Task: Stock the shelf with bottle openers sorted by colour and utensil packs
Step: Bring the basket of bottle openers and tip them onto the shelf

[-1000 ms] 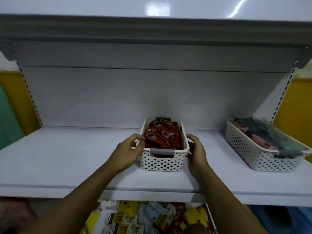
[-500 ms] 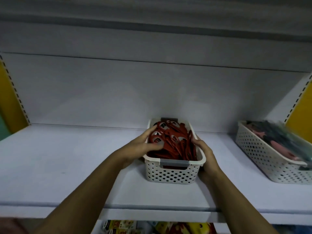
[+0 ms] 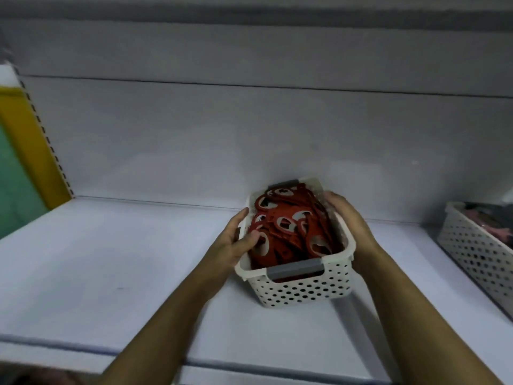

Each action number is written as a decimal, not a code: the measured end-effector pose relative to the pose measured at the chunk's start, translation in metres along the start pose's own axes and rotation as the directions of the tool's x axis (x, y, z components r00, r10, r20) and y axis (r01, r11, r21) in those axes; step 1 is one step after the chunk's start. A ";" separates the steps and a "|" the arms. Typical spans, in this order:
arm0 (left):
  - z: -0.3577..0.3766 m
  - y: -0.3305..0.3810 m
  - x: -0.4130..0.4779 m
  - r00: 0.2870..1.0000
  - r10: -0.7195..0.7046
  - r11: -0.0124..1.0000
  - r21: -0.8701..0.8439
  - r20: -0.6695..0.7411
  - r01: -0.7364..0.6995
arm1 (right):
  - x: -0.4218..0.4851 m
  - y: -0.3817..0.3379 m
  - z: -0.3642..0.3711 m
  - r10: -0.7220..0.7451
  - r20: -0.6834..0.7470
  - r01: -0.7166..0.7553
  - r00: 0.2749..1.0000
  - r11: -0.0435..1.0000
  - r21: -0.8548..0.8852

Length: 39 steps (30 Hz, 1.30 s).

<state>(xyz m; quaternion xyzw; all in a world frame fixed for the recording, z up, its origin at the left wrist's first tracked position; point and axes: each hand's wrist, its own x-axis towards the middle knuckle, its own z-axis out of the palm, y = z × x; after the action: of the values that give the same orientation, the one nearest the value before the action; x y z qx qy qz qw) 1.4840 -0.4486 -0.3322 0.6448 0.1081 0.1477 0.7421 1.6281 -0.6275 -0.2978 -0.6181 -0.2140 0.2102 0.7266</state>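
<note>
1. A white basket (image 3: 302, 290) with perforated walls is stood on the white shelf (image 3: 111, 259). Its far end is set close to the grey back panel (image 3: 249, 134).
2. The basket is filled with red bottle openers (image 3: 291, 232), piled loosely up to its rim.
3. A grey handle (image 3: 294, 267) is seen on the basket's near rim, and another on its far rim.
4. The basket's left rim is gripped by the left hand (image 3: 230, 245): the thumb is hooked over the rim onto the openers, and the fingers are laid along the outside of the wall.
5. The basket's right wall is clasped by the right hand (image 3: 349, 220), with the fingers curled round the rim towards the far corner.
6. A second basket (image 3: 472, 245) of the same perforated kind is stood well to the right of the white basket. Dark and pinkish things are held in it, too blurred to be told.
7. Far to the left of the basket, a yellow upright (image 3: 27, 140) is seen at the shelf's end.
</note>
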 end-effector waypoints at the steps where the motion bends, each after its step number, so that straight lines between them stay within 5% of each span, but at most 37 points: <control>1: 0.001 0.000 0.001 1.000 0.009 1.000 0.010 -0.015 -0.008 | 0.002 -0.001 0.003 0.074 0.049 -0.076 0.996 0.996 0.042; 7: 0.005 -0.001 0.006 0.998 0.019 0.999 -0.028 -0.053 -0.021 | 0.004 0.013 0.001 0.125 0.143 -0.156 0.982 0.960 0.232; 14: 0.022 0.000 -0.002 0.990 -0.009 0.975 -0.220 -0.140 -0.022 | -0.007 0.016 -0.016 0.166 0.152 -0.185 0.974 0.974 0.126; 21: 0.024 0.005 -0.011 0.990 0.005 0.991 0.134 -0.143 0.014 | -0.020 0.010 -0.014 0.112 0.279 -0.151 0.954 0.981 0.121; 26: 0.021 0.029 -0.007 0.994 -0.007 0.820 0.568 -0.112 0.070 | -0.022 0.006 -0.016 0.078 0.255 -0.127 0.964 0.975 0.184; 35: 0.071 0.047 0.036 1.000 -0.022 0.619 0.785 0.002 0.012 | -0.027 0.001 -0.026 0.078 0.171 -0.108 0.982 0.979 0.175; 39: 0.072 0.036 0.038 0.999 -0.039 0.750 0.660 -0.001 0.030 | -0.029 -0.003 -0.030 0.045 -0.012 -0.040 0.999 0.969 0.245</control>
<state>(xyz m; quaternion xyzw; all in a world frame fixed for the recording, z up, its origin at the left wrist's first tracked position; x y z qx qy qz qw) 1.5417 -0.4967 -0.2852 0.8640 0.1603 0.0821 0.4702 1.6218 -0.6685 -0.3004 -0.5301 -0.1668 0.2450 0.7944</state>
